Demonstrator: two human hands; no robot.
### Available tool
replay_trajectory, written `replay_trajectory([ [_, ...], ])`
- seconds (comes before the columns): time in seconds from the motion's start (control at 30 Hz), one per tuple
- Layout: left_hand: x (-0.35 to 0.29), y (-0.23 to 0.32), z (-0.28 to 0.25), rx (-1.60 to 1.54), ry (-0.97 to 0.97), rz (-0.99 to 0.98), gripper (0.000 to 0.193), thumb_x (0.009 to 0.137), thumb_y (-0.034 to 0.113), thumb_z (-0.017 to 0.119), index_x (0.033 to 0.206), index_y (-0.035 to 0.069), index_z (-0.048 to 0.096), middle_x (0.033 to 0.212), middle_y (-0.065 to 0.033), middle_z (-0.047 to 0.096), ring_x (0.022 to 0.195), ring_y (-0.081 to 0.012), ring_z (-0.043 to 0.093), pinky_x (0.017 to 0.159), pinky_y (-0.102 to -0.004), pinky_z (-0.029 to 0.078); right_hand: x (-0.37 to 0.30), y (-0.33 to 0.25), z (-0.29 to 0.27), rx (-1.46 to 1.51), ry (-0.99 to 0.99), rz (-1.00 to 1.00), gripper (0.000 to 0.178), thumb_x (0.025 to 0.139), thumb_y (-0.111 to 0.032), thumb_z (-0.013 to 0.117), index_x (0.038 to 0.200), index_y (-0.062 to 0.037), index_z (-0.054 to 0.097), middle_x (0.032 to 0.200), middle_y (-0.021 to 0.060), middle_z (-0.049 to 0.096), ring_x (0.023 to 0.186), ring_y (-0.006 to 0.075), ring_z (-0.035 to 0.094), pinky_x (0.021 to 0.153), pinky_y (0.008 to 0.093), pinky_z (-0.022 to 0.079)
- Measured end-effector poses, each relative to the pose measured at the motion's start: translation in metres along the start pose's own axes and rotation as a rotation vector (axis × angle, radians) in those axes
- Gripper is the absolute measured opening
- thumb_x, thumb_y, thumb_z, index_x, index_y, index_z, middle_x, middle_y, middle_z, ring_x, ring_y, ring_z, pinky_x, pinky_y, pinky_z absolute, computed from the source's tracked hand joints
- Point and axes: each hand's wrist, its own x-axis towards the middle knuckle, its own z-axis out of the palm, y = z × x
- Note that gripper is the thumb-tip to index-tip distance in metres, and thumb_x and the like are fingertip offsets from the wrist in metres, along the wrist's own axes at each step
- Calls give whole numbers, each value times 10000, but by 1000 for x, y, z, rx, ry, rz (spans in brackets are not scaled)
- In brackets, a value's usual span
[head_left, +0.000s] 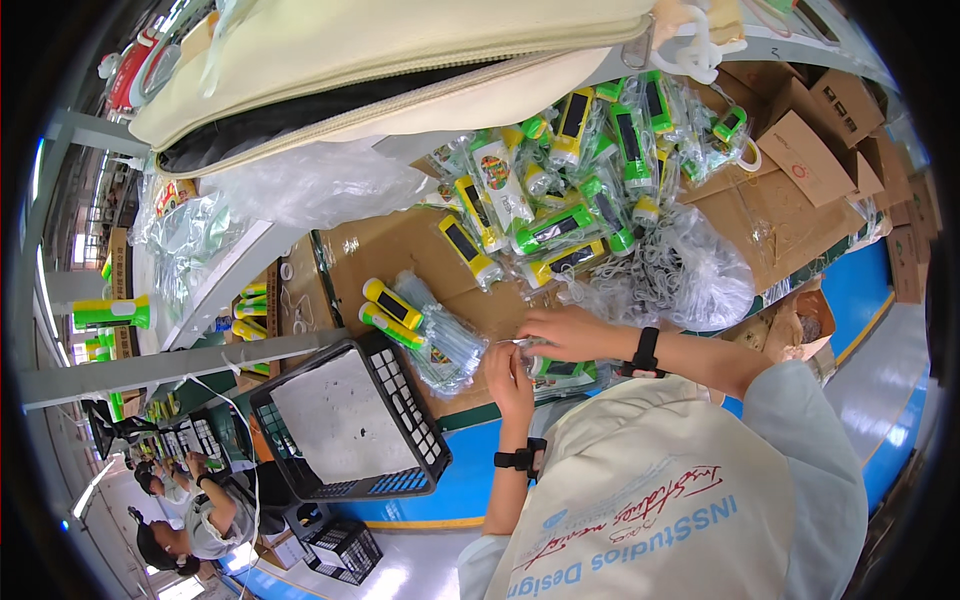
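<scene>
My left hand (508,380) and my right hand (570,334) meet at the near edge of the cardboard-covered table. Both have their fingers pinched on a clear plastic bag (532,350). Under my right wrist lies a green item (562,369) in clear wrapping, partly hidden by the hand. To the left of my hands, two flashlights (392,303), yellow and green with dark panels, rest beside a stack of flat clear bags (445,345). Beyond them is a heap of bagged yellow or green flashlights (555,230). Black bands circle both wrists.
A black plastic crate (430,440) with a white sheet inside stands at the left. Grey cords (655,265) in clear plastic lie right of the heap. Cardboard boxes (810,160) fill the far right. A cream zippered bag (400,45) hangs overhead. Co-workers (215,510) are at lower left.
</scene>
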Motion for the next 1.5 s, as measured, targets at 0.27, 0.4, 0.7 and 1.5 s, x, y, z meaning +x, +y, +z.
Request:
replay_trajectory([
  [0.27, 18, 10, -14, -13, -88, 106, 43, 823, -26, 507, 820, -17, 549, 821, -139, 562, 798, -315, 521, 739, -360, 413, 10, -9, -13, -38, 24, -147, 157, 864, -220, 551, 859, -74, 494, 759, 81, 519, 698, 304, 570, 586, 413, 447],
  [0.4, 19, 37, -33, -46, 94, 125, 41, 817, -22, 522, 819, -19, 563, 838, -134, 577, 793, -295, 538, 755, -356, 431, 6, -14, -30, -222, -68, -233, 144, 872, -197, 546, 839, -72, 482, 757, 79, 519, 647, 303, 564, 537, 393, 439],
  [0.7, 27, -1, -83, -456, 404, -244, 110, 920, 79, 516, 925, -21, 561, 939, -95, 587, 832, -147, 560, 775, -272, 459, -23, -10, -65, -122, -230, -141, 136, 883, -179, 508, 846, -54, 472, 748, 137, 529, 710, 329, 582, 598, 429, 444],
  [1.5, -74, -108, 34, 357, -762, 235, 482, 800, 59, 569, 1256, -31, 444, 1349, -189, 416, 1250, -340, 396, 1038, -429, 338, -70, 54, -42, -244, -256, 250, 263, 799, -72, 545, 1058, -32, 519, 1044, 152, 565, 972, 339, 567, 782, 455, 467],
])
